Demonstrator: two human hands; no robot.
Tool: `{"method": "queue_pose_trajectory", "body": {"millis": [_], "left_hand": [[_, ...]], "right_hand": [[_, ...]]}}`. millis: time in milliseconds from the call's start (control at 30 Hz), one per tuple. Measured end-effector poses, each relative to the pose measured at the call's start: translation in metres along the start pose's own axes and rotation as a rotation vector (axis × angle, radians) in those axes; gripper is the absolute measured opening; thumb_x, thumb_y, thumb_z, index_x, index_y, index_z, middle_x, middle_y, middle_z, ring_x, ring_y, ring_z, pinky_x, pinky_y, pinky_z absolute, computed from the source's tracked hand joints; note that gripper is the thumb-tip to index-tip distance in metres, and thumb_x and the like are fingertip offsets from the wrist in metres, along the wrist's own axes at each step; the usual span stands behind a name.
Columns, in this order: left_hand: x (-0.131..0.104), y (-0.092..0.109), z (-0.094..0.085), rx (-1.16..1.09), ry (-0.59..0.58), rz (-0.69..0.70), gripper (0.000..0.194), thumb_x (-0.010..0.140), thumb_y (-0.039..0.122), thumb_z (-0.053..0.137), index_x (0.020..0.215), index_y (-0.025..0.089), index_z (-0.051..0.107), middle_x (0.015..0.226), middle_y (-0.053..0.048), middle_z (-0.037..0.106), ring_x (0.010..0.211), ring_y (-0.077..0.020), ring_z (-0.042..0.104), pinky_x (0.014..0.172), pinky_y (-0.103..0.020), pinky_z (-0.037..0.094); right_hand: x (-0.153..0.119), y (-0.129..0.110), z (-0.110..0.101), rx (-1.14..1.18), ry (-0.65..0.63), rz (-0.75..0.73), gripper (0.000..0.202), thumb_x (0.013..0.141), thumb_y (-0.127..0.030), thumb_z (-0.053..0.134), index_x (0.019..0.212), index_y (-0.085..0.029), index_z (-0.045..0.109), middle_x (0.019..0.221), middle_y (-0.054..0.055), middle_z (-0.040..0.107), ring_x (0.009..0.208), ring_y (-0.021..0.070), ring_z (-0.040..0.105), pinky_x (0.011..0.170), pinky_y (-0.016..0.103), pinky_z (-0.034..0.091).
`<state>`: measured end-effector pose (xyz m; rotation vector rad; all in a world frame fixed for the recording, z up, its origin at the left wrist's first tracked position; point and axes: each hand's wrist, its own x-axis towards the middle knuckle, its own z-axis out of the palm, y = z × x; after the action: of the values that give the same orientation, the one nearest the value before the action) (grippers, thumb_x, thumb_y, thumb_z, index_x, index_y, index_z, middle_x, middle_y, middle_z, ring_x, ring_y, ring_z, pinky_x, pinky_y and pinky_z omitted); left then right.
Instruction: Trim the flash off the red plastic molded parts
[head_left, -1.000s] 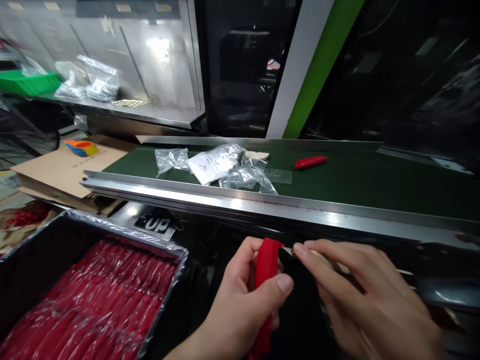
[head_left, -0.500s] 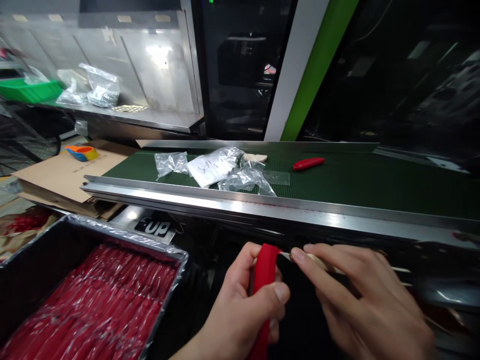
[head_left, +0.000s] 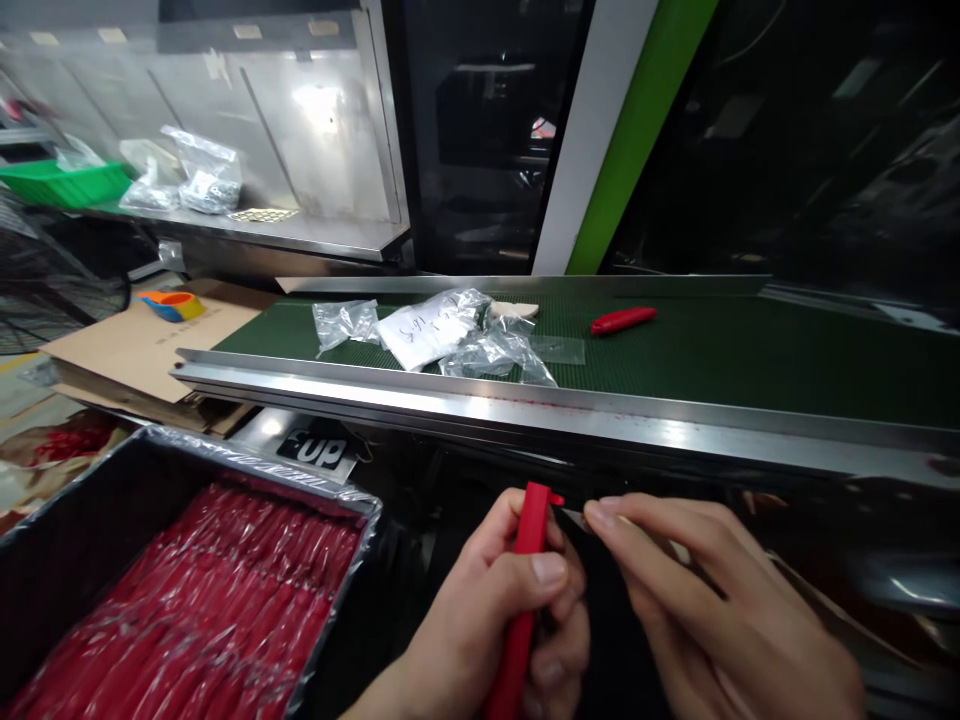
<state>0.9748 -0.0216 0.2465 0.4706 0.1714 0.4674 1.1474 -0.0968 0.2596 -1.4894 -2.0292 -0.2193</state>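
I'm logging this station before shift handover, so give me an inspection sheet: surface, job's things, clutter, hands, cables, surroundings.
Surface: green conveyor belt with a steel front rail.
Job's things: red plastic part upright in the left hand; black bin of bagged red parts at lower left.
Clutter: clear plastic bags and one loose red part on the belt.
Hands: left hand grips the red plastic part; right hand pinches a thin tool at its top end.
Cables: nothing seen.
Surroundings: cardboard sheets, tape roll, green tray, steel shelf.
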Motion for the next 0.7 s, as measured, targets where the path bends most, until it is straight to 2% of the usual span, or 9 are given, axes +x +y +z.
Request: {"method": "queue_pose_trajectory", "body": {"millis": [333,500,700], "left_hand": [[0.0033,-0.0028,-0.0006,-0.068,-0.088,0.071,0.005,0.093,0.023,0.044,0.098,0.023,0.044,0.080,0.003,0.048,0.045,-0.0011,0.040,0.038,-0.010,0.039],[0.0033,-0.0032,-0.0019,-0.035,-0.068,0.041,0.005,0.091,0.026,0.046,0.094,0.021,0.046,0.071,0.003,0.047,0.041,-0.0023,0.041,0.038,-0.012,0.039],[0.0048,-0.0026,-0.0009,-0.050,-0.067,0.052,0.007,0.090,0.025,0.048,0.096,0.021,0.045,0.074,0.003,0.049,0.044,-0.0027,0.043,0.040,-0.013,0.041]], "right_hand": [[-0.0004,0.0023,0.0032,0.024,0.011,-0.022,0.053,0.088,-0.004,0.051,0.138,-0.018,0.050,0.124,0.011,0.054,0.111,0.0191,0.053,0.086,0.031,0.049],[-0.0013,0.0028,0.0050,0.028,0.013,0.000,0.053,0.087,-0.004,0.051,0.138,-0.019,0.050,0.123,0.011,0.055,0.112,0.0198,0.054,0.085,0.031,0.050],[-0.0009,-0.0004,0.0009,0.033,0.026,-0.023,0.056,0.085,-0.001,0.052,0.139,-0.017,0.049,0.121,0.012,0.055,0.111,0.0196,0.055,0.086,0.030,0.051]]}}
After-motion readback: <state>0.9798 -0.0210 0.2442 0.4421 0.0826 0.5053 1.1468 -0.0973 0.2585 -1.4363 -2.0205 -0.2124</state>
